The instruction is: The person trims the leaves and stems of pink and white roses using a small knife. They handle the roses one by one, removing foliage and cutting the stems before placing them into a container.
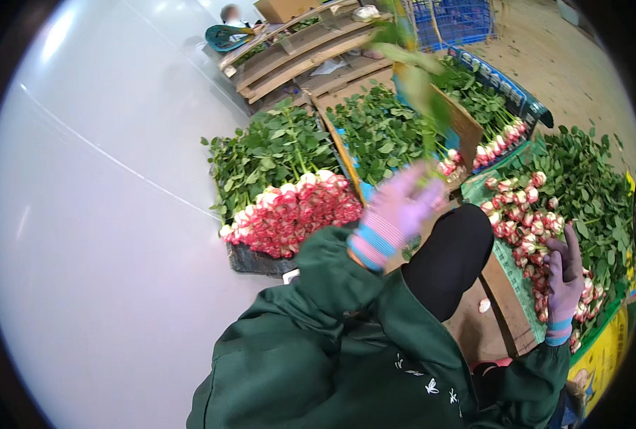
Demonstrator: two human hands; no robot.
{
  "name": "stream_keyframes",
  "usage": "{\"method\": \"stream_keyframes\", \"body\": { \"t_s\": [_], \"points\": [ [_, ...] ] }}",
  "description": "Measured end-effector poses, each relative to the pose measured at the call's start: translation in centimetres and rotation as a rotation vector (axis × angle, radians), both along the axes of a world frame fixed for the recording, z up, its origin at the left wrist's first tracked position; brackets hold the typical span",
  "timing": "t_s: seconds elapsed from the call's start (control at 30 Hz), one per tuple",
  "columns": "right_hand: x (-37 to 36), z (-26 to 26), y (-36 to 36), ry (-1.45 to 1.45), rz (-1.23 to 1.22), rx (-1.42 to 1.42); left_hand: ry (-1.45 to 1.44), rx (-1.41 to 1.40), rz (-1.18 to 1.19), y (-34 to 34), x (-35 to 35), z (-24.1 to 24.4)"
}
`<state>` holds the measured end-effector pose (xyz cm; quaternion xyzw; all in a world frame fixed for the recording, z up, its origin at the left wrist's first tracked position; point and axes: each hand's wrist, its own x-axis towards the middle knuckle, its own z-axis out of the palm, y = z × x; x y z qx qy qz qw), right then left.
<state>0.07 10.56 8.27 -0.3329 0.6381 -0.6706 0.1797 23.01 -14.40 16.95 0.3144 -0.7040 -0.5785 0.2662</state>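
My left hand [396, 209], in a pink glove with a blue-striped cuff, grips a leafy rose stem [429, 107]. Motion blurs both the hand and the stem, which points up and away from me; its bloom is hard to make out. My right hand [565, 281], gloved in mauve, hovers over or touches a pile of red-and-white roses [522, 214]. Its fingers are apart and nothing shows between them. Left of my knee, a dense bank of red-edged roses [296, 209] lies with blooms towards me and foliage away.
Further roses [382, 131] lie in the middle bay, and others [489, 107] beyond a cardboard divider [460, 118]. Behind stand wooden pallets [307, 48] and a blue plastic crate [452, 24]. A person [235, 19] is at the far back. One loose petal [484, 305] lies by my knee.
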Motion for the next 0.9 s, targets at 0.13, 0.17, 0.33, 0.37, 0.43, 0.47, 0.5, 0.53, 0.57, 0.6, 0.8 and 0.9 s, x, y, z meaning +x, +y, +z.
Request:
{"method": "stream_keyframes", "body": {
  "t_s": [0.13,0.17,0.33,0.37,0.43,0.47,0.5,0.53,0.57,0.6,0.8,0.9],
  "points": [
    [-0.4,-1.2,0.5,0.040,-0.010,0.104,-0.194,-0.256,0.349,-10.4,7.3,-0.3],
    [-0.6,-1.6,0.7,0.037,-0.006,0.102,-0.370,-0.266,0.412,-13.5,9.4,-0.8],
    [-0.3,-2.4,0.4,0.010,0.015,0.179,-1.340,-0.480,0.520,-21.6,15.8,-4.9],
    [-0.5,-2.7,0.5,0.010,0.010,0.198,-1.391,-0.442,0.480,-22.1,16.0,-5.7],
    [-1.9,-3.6,1.6,0.008,-0.024,0.231,-1.378,-0.517,0.420,-23.3,15.8,-6.2],
    [-2.3,-3.3,2.0,-0.008,-0.009,0.177,-1.333,-0.655,0.420,-24.3,16.4,-6.9],
    [-3.3,-3.3,3.0,-0.044,0.043,0.167,-1.336,-0.720,0.422,-24.0,15.6,-7.4],
    [-4.2,-3.4,3.4,0.038,-0.060,0.232,-1.376,-0.711,0.409,-23.8,15.7,-6.8],
    [-4.8,-2.8,3.6,0.112,-0.160,0.305,-1.400,-0.707,0.410,-23.3,15.2,-5.8],
    [-5.5,-2.1,4.2,0.182,-0.277,0.389,-1.414,-0.718,0.433,-22.1,13.8,-4.4],
    [-14.6,-4.6,12.7,-0.074,-0.748,0.276,-0.523,-0.737,-0.088,-1.9,-5.7,1.0],
    [-16.1,-6.9,15.4,-0.243,-0.793,0.340,-0.205,-0.929,-0.913,9.2,-12.7,3.8]
  ]
}}
